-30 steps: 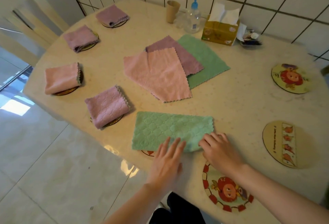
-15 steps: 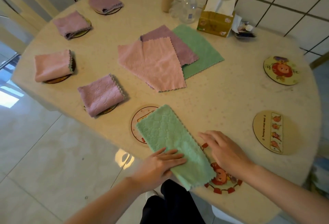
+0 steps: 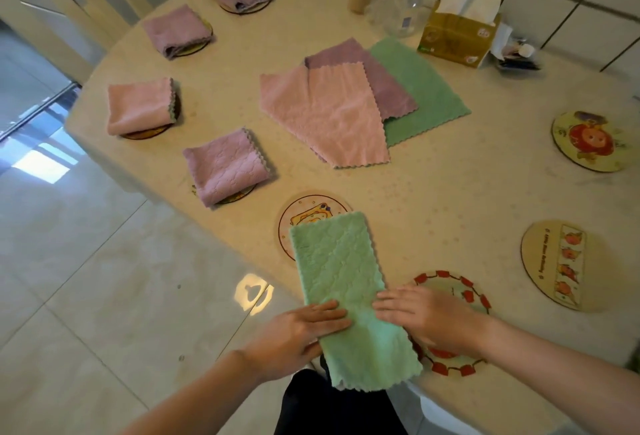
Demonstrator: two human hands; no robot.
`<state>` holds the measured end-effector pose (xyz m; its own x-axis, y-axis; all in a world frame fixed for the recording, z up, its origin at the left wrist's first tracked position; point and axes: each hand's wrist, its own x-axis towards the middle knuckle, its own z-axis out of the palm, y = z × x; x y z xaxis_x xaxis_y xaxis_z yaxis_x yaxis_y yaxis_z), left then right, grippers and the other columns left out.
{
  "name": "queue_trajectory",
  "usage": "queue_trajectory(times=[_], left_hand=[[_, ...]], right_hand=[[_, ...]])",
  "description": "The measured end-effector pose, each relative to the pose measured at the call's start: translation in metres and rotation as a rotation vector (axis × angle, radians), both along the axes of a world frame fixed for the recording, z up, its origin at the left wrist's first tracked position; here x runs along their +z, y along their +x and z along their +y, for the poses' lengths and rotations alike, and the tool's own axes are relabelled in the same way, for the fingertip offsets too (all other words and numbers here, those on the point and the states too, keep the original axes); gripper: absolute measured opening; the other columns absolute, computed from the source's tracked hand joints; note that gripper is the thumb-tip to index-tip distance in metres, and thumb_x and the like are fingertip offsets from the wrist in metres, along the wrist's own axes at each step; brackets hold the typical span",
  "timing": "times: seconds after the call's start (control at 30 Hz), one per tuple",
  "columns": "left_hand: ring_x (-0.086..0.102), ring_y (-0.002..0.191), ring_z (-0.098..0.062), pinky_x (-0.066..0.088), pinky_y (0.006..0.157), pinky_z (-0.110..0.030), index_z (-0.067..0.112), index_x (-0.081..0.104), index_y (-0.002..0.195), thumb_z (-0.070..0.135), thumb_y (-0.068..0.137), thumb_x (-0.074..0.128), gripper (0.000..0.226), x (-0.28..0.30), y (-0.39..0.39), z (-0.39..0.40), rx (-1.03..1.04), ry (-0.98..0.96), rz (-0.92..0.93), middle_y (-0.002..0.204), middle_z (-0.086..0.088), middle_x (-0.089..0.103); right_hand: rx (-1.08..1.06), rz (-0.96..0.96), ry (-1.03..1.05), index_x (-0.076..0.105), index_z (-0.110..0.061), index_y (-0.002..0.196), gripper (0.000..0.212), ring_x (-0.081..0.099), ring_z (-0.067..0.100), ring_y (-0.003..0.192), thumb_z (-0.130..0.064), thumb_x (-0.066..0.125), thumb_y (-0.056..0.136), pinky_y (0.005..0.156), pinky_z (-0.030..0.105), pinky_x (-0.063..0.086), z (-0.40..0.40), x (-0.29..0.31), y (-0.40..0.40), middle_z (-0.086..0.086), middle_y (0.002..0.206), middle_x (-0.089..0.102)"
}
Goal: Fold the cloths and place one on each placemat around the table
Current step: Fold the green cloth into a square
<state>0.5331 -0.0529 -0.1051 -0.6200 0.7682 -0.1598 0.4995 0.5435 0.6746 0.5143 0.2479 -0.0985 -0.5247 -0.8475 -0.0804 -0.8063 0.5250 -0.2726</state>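
Left hand (image 3: 298,325) and right hand (image 3: 420,313) press green cloth (image 3: 346,282) overlapping two placemats.

Fluffy, quilted green cloth (image 3: 341,282) on a glossy, seemingly stone table (image 3: 450,199).

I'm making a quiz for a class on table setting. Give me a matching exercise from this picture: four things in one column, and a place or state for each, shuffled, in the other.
Things:
1. green cloth under the hands
2. folded pink cloth
3. tissue box
4. orange-face placemat

Places or states:
A. by the tiled wall, next to the pump bottle
B. bare, at the table's right side
C. folded into a long strip, near end hanging over the table edge
D. lying on a placemat at the table's left side

Pairs: 1-C, 2-D, 3-A, 4-B
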Motion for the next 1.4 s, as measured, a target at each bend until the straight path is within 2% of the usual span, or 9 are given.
queue_trajectory(times=[0.07, 0.13, 0.2, 0.3, 0.57, 0.97, 1.17, 1.27, 1.4], left_hand=[[0.058, 0.107, -0.002, 0.042, 0.098, -0.022, 0.034, 0.059, 0.128, 0.038, 0.094, 0.040, 0.039, 0.002, -0.003, 0.006, 0.284, 0.076, -0.312, 0.126, 0.009, 0.063], [0.050, 0.066, -0.015, 0.043, 0.068, -0.037, 0.021, 0.072, 0.098, 0.056, 0.082, 0.047, 0.046, 0.005, -0.014, 0.013, 0.669, 0.173, -0.492, 0.079, -0.005, 0.067], [0.058, 0.067, -0.022, 0.052, 0.068, -0.047, 0.015, 0.073, 0.084, 0.050, 0.085, 0.057, 0.038, 0.007, -0.026, 0.017, 0.995, 0.316, -0.630, 0.075, -0.010, 0.068], [0.070, 0.084, -0.024, 0.058, 0.076, -0.051, 0.014, 0.070, 0.093, 0.021, 0.095, 0.056, 0.016, 0.011, -0.039, 0.024, 1.206, 0.423, -0.749, 0.090, -0.007, 0.073], [0.070, 0.088, -0.014, 0.059, 0.073, -0.047, 0.023, 0.062, 0.093, 0.019, 0.098, 0.049, 0.014, 0.017, -0.038, 0.035, 1.264, 0.381, -0.580, 0.093, 0.001, 0.073], [0.065, 0.075, -0.025, 0.058, 0.067, -0.048, 0.012, 0.060, 0.079, 0.034, 0.089, 0.062, 0.024, 0.009, -0.051, 0.038, 1.507, 0.122, -0.543, 0.077, -0.004, 0.065], [0.059, 0.077, -0.010, 0.046, 0.058, -0.021, 0.017, 0.061, 0.085, 0.019, 0.085, 0.068, 0.007, 0.016, -0.056, 0.030, 1.442, 0.025, -0.410, 0.083, 0.002, 0.065], [0.060, 0.079, -0.014, 0.050, 0.063, -0.025, 0.016, 0.061, 0.086, 0.025, 0.084, 0.070, 0.012, 0.015, -0.064, 0.032, 1.492, -0.016, -0.448, 0.084, 0.000, 0.065], [0.062, 0.081, -0.020, 0.055, 0.075, -0.039, 0.014, 0.061, 0.085, 0.038, 0.082, 0.070, 0.026, 0.017, -0.072, 0.035, 1.492, -0.100, -0.525, 0.083, -0.003, 0.066]], right_hand=[[-0.265, -0.267, -0.091, 0.063, -0.020, 0.120, 0.042, 0.060, 0.005, 0.110, -0.012, 0.043, 0.083, 0.100, 0.023, 0.045, -0.006, 0.006, -0.003, -0.006, 0.118, 0.066], [-0.587, -0.569, -0.169, 0.066, -0.019, 0.109, 0.026, 0.063, 0.003, 0.075, -0.021, 0.046, 0.093, 0.069, 0.023, 0.052, -0.019, 0.016, -0.010, -0.005, 0.091, 0.070], [-0.854, -0.684, -0.284, 0.065, -0.015, 0.088, 0.024, 0.050, 0.010, 0.052, -0.032, 0.049, 0.095, 0.051, 0.029, 0.040, -0.033, 0.018, -0.022, -0.003, 0.067, 0.061], [-1.028, -0.664, -0.413, 0.061, -0.018, 0.087, 0.019, 0.064, 0.019, 0.068, -0.032, 0.051, 0.094, 0.060, 0.036, 0.051, -0.050, 0.015, -0.042, 0.000, 0.078, 0.068], [-1.076, -0.416, -0.361, 0.045, -0.021, 0.081, 0.021, 0.038, 0.006, 0.044, -0.033, 0.040, 0.098, 0.043, 0.026, 0.031, -0.069, 0.000, -0.059, -0.006, 0.056, 0.046], [-1.200, -0.255, -0.058, 0.049, -0.021, 0.090, 0.025, 0.054, 0.010, 0.053, -0.038, 0.034, 0.099, 0.043, 0.025, 0.037, -0.082, -0.009, -0.070, -0.010, 0.062, 0.053], [-1.208, -0.442, -0.266, 0.053, -0.016, 0.114, 0.030, 0.053, 0.009, 0.092, -0.038, 0.048, 0.094, 0.075, 0.022, 0.048, -0.084, 0.002, -0.062, -0.004, 0.105, 0.054], [-1.229, -0.535, -0.204, 0.045, -0.014, 0.126, 0.043, 0.046, 0.016, 0.110, -0.032, 0.058, 0.089, 0.091, 0.030, 0.047, -0.091, 0.002, -0.062, 0.002, 0.119, 0.048], [-1.377, -0.746, -0.324, 0.045, -0.014, 0.118, 0.040, 0.058, 0.019, 0.095, -0.021, 0.064, 0.083, 0.073, 0.032, 0.057, -0.095, 0.004, -0.072, 0.005, 0.114, 0.051]])
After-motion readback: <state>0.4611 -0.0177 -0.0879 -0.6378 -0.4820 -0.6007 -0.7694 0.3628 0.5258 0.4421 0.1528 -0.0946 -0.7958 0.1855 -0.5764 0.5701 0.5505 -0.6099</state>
